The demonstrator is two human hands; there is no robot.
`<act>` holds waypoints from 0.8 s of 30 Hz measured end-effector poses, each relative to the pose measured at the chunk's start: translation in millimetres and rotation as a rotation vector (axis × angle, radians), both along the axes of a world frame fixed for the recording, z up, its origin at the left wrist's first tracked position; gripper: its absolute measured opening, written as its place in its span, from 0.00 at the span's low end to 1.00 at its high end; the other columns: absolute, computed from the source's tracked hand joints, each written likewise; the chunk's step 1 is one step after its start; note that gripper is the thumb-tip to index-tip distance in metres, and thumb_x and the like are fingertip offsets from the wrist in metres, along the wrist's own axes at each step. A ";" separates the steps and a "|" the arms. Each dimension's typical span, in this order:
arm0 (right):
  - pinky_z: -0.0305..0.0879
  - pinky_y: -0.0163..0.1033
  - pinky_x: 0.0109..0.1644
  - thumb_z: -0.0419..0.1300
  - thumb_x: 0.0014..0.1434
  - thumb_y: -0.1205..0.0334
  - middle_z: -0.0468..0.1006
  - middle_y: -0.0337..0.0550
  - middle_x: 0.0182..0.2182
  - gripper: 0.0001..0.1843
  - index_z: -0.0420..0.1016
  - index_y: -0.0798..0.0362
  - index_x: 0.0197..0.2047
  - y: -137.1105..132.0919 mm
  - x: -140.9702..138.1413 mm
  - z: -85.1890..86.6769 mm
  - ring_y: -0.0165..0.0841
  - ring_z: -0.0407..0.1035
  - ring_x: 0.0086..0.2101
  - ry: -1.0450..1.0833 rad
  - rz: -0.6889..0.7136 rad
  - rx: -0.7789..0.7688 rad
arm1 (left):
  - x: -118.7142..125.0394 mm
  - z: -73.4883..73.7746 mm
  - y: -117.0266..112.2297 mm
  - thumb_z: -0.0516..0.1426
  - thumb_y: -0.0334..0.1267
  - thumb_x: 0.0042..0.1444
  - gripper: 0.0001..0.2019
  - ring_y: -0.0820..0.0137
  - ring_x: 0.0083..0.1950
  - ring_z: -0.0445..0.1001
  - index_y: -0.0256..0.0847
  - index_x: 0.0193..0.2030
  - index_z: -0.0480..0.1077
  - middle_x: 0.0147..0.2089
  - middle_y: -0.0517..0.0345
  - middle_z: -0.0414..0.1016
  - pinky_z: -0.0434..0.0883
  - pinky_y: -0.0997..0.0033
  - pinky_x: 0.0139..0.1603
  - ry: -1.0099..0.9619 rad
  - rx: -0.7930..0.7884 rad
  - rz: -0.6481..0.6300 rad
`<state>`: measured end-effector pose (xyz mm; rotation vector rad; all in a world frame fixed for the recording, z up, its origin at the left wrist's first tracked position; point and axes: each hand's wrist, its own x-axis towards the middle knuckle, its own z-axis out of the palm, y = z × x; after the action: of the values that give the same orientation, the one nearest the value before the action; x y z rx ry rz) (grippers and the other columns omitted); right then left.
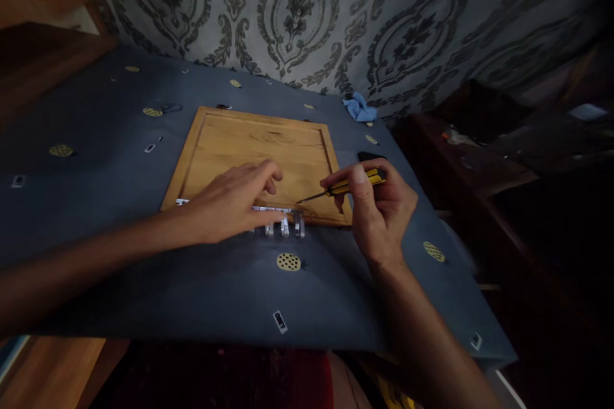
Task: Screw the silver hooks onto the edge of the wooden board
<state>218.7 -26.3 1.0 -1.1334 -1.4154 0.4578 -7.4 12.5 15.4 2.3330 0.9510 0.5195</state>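
A wooden board (249,140) with a raised rim lies on a blue cloth (144,255). My left hand (235,201) rests flat, fingers stretched out, on the board's near edge and on a metal strip (283,223) with small loops lying along that edge. My right hand (378,204) is closed around a yellow-and-black screwdriver (345,186). Its thin tip points left and down at the board's near right part, close to my left fingertips.
The cloth shows yellow dotted pineapple prints (288,261) and small tags. A crumpled blue rag (359,107) lies at the far edge by the patterned wall. A dark phone-like object (369,155) sits right of the board. Dark wooden furniture (470,160) stands at the right.
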 end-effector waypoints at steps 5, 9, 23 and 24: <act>0.62 0.36 0.26 0.61 0.67 0.46 0.81 0.36 0.27 0.17 0.72 0.50 0.34 -5.0 1.0 2.5 0.27 0.66 0.21 0.002 -0.038 0.054 | 39.1 -7.8 -11.4 0.67 0.46 0.57 0.29 0.53 0.59 0.75 0.38 0.60 0.62 0.56 0.45 0.77 0.70 0.53 0.58 0.191 0.053 -0.048; 0.63 0.37 0.27 0.61 0.68 0.47 0.81 0.36 0.28 0.16 0.74 0.49 0.34 -9.1 1.5 3.9 0.28 0.68 0.23 -0.003 -0.062 0.068 | 49.7 -11.8 -12.3 0.66 0.46 0.58 0.29 0.52 0.57 0.76 0.38 0.60 0.61 0.53 0.46 0.78 0.70 0.53 0.57 0.239 0.057 -0.035; 0.65 0.37 0.29 0.60 0.69 0.50 0.81 0.36 0.28 0.14 0.76 0.48 0.35 -14.3 -3.4 7.1 0.28 0.70 0.25 -0.017 -0.040 0.074 | 51.8 -8.9 -14.1 0.66 0.40 0.58 0.24 0.54 0.51 0.78 0.40 0.56 0.61 0.49 0.50 0.79 0.69 0.55 0.54 0.274 0.001 -0.029; 0.66 0.37 0.29 0.60 0.69 0.50 0.81 0.36 0.28 0.14 0.75 0.48 0.35 -14.0 -3.3 6.8 0.28 0.70 0.25 -0.017 -0.040 0.073 | 52.0 -9.1 -14.1 0.66 0.40 0.58 0.24 0.54 0.52 0.77 0.40 0.57 0.61 0.49 0.49 0.79 0.69 0.55 0.54 0.277 -0.003 -0.029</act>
<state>215.3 -40.3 7.8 -1.1067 -1.4106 0.3666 44.6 -1.5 6.3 2.4542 1.0382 0.1853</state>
